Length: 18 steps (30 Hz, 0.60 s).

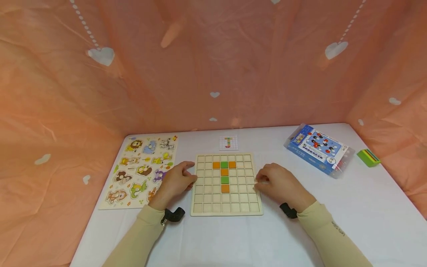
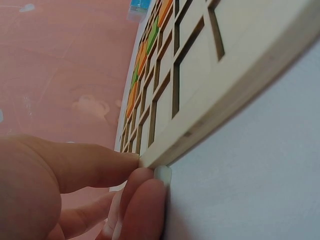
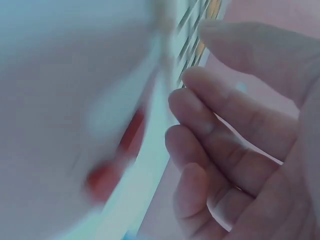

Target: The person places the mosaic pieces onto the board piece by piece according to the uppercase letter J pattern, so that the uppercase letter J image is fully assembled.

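A square wooden grid board [image 1: 227, 214] lies on the white table. Orange and green square tiles [image 1: 225, 180] sit in its cells, forming a T shape. My left hand [image 1: 176, 181] is at the board's left side; in the left wrist view its fingertips [image 2: 131, 161] pinch the rim. Along the right side, my right hand [image 1: 278, 181] has loosely bent fingers, nothing between them. The right wrist view shows its thumb over the board's rim and its other fingertips [image 3: 192, 77] near the edge. Behind the board lies a small pattern card [image 1: 234, 145].
An animal puzzle board [image 1: 133, 174] lies to the left, partly under the left hand. At the back right is a blue molecule-kit box [image 1: 315, 148] in a clear bag, with a green striped block [image 1: 368, 158] beyond it. Pink curtain [image 1: 213, 66] closes the back and sides.
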Available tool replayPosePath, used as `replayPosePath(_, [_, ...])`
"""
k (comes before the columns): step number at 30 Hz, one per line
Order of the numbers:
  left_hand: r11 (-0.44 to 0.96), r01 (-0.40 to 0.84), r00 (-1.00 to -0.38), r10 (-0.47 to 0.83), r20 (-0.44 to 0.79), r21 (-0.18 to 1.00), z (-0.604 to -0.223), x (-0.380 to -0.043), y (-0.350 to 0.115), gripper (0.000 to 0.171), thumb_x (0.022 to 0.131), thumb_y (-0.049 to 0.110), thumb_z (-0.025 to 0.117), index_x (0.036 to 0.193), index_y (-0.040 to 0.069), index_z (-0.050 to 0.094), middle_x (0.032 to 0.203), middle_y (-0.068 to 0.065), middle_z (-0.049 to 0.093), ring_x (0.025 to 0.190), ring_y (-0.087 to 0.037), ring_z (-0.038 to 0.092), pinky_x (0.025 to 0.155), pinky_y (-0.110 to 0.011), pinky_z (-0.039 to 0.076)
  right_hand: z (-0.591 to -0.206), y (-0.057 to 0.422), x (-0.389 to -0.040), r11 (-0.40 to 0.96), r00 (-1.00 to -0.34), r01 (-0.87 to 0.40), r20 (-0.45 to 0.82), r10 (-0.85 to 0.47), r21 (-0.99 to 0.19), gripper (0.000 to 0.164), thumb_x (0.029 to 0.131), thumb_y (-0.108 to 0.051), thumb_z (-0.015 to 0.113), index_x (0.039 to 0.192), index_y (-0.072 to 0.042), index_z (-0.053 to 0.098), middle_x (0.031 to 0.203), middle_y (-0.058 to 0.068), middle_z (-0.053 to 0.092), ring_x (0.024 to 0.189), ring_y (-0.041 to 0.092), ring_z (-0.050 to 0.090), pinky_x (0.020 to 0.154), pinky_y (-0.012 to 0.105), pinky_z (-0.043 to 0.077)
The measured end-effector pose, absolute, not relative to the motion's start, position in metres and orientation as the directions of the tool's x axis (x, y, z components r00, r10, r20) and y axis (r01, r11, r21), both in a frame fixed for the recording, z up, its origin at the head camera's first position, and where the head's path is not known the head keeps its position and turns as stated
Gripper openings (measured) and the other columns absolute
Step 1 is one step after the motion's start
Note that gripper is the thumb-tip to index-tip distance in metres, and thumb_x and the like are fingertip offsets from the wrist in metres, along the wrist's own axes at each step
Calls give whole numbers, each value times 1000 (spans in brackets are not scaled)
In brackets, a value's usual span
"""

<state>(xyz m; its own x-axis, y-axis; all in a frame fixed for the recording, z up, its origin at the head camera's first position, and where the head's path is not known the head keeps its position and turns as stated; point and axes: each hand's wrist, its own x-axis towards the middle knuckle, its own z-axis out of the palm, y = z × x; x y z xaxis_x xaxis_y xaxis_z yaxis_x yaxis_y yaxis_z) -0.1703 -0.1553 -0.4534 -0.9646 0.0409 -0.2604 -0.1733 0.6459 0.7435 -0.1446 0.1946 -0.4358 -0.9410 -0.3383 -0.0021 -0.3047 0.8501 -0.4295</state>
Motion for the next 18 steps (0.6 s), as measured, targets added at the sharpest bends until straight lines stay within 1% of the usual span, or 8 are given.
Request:
replayPosePath(3, [648,-168,-966,41,-255,743,-454,-170,-156,55,98,18,75,151,13,60,88,-4,73,68,-15,69,66,-27,54,-437,219,-140,871,-954,-278,9,-300,-406,11,89,-25,85,93,-16,80,86,-6,68,83,14,59,78,37,53])
replayPosePath(5, [646,-169,-966,40,-255,745,-454,-170,-157,55,98,18,75,151,14,60,88,-5,73,68,-15,69,66,-28,54,-438,232,-136,881,-959,-266,19,-281,-392,10,90,-25,85,93,-17,80,87,-6,70,85,16,61,79,40,55])
replayPosePath(9, [640,-176,-965,39,-260,748,-453,-169,-158,56,98,18,75,152,14,60,89,-5,73,69,-15,69,67,-28,56,-440,253,-131,890,-970,-230,16,-243,-394,13,90,-26,85,96,-15,82,96,-1,76,95,23,69,89,50,59])
replayPosePath(12, [642,-176,-964,43,-264,746,-453,-169,-157,56,98,19,75,152,14,60,90,-5,72,71,-16,69,68,-28,56,-441,263,-128,897,-975,-206,5,-221,-392,14,92,-28,84,97,-15,82,97,0,77,95,23,70,90,52,60])
replayPosePath(18, [652,-162,-965,52,-257,740,-455,-170,-157,56,98,19,75,152,14,60,90,-5,73,71,-15,68,68,-28,55,-445,265,-131,898,-977,-199,3,-215,-392,19,91,-31,86,97,-14,82,92,-3,74,88,18,67,84,46,59])
